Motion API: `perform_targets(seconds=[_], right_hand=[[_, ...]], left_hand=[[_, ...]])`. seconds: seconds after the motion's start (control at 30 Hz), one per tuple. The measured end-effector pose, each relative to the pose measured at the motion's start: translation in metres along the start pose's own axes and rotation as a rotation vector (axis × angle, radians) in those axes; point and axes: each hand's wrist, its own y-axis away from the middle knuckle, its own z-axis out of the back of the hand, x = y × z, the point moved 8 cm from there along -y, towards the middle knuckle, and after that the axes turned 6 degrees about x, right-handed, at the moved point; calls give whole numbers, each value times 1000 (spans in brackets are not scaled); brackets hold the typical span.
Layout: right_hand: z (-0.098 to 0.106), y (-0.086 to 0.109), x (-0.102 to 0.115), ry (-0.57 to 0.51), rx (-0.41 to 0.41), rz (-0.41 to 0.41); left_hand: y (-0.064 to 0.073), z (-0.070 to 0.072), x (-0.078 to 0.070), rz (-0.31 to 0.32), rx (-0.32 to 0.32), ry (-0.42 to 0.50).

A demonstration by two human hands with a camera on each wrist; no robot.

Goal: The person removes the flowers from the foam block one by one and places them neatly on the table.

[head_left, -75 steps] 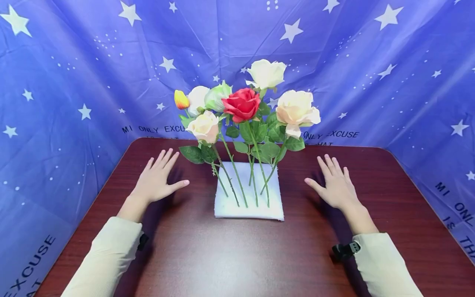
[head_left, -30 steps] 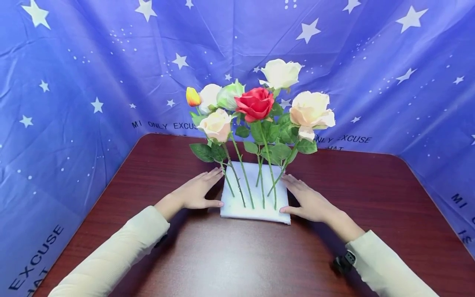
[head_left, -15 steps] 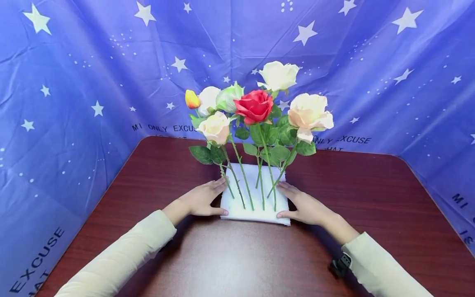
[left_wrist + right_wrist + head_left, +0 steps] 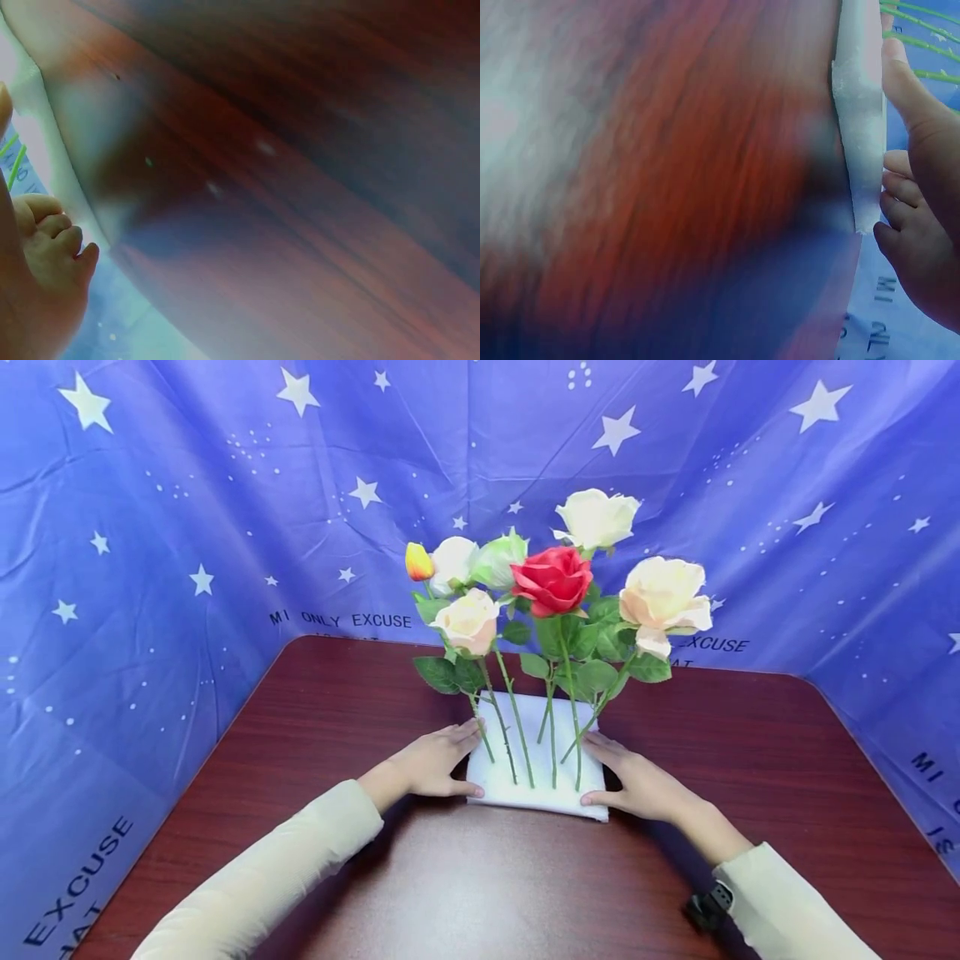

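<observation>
A white foam block (image 4: 536,797) lies on the table with several artificial flowers stuck upright in it. A red rose (image 4: 553,581) stands in the middle. Around it are a white rose (image 4: 597,518), a large peach rose (image 4: 663,593), a smaller peach rose (image 4: 468,621), a green-white bloom (image 4: 501,560) and an orange-yellow tulip (image 4: 418,562). My left hand (image 4: 435,762) touches the block's left side, fingers extended, thumb at the front corner. On the right side, my right hand (image 4: 641,783) touches it likewise. In the right wrist view its thumb rests on the foam edge (image 4: 857,112).
The dark red wooden table (image 4: 480,893) carries the block near its far half. A blue curtain (image 4: 405,435) with stars and lettering hangs behind and at both sides. A black wrist camera (image 4: 708,906) sits below the right sleeve.
Both hands came in from either side to the block's edges. In the last half second, block, flowers and hands have shifted together to the right.
</observation>
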Motion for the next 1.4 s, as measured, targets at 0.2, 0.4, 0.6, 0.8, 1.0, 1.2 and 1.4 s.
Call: perform_targets(seconds=[0.2,0.4,0.6,0.8,1.0,1.2,1.4], right_hand=[[7,11,-11,16,-12,-9],[18,22,-21,51,-42,-3],[28,36,-30,53,-79,1],[36,48,-39,65,-139,29],[38,58,-49,98,-178,51],[43,66,-57,120,-194,52],[43,68,-57,105,-188,108]], left_hand=[[-12,2,-16,-9,-17,-32],[-23,8,-33,-25,-41,-101],[-38,9,-48,-18,-10,-147],[-50,9,-60,-28,-18,-178],[-59,11,-72,-42,-32,-210],[-68,14,-83,-50,-10,-240],[-73,13,-86,-17,4,-242]])
